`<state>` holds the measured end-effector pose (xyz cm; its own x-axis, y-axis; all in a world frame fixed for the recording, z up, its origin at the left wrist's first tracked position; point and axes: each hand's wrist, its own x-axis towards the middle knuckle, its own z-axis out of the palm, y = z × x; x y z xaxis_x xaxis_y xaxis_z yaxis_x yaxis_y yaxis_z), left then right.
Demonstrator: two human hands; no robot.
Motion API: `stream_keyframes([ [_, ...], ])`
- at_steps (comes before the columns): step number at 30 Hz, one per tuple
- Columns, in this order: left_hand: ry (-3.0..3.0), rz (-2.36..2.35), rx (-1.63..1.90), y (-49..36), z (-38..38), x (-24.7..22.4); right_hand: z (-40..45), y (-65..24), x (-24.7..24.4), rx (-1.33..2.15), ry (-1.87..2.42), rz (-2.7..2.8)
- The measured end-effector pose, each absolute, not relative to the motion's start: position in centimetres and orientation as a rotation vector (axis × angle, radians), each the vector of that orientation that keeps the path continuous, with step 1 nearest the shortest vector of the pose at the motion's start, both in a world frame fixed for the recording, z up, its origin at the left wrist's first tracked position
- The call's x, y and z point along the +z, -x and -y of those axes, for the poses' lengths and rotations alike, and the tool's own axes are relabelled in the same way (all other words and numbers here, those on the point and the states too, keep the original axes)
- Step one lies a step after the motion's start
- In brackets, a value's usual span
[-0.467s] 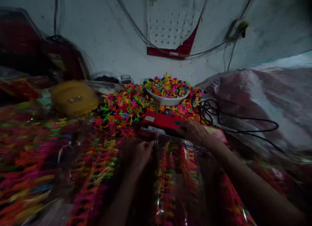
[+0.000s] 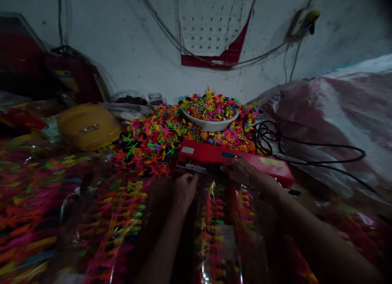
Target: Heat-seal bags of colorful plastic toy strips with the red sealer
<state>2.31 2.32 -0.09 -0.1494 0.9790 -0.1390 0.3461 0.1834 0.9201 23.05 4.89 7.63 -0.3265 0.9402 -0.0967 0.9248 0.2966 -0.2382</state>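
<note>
Both hands advanced toward the red bar-shaped heat sealer (image 2: 232, 161) since the earlier frame. Left hand (image 2: 183, 192) pinched the top edge of the clear plastic packet of neon toy pieces (image 2: 219, 231), which lay flat below the sealer; right hand (image 2: 241, 171) rested fingers-down on the sealer's front, grip unclear. Packet judged light, limp and slippery; hold it at the 2 upper corners.

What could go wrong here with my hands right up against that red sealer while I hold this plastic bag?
Your right hand rests on the red sealer, whose small light appears lit, so a burn seems possible. Your left hand pinches the plastic bag at the sealer's edge, so fingers could get caught. The black cord lies looped nearby and might snag your arm.
</note>
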Motion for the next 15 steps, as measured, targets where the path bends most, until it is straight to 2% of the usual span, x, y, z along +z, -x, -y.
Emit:
stream_keyframes([
  [4, -1.3, -1.7, 0.954, -2.6, -2.5, -0.2, -4.5, -23.0, 7.6, 0.446, 1.757, 2.567],
  [7, -1.472, -1.79, 0.785, -2.3, -2.5, 0.8, -4.0, -22.3, 7.2, 0.403, 1.848, 2.482],
  [12, -1.994, -2.052, 0.259, -2.1, -2.1, 7.4, -2.1, -20.5, 7.1, 0.192, 2.093, 2.275],
  [15, -2.194, -1.932, 0.414, -4.9, -2.9, 12.2, -0.5, -19.9, 7.7, 0.115, 2.069, 2.251],
])
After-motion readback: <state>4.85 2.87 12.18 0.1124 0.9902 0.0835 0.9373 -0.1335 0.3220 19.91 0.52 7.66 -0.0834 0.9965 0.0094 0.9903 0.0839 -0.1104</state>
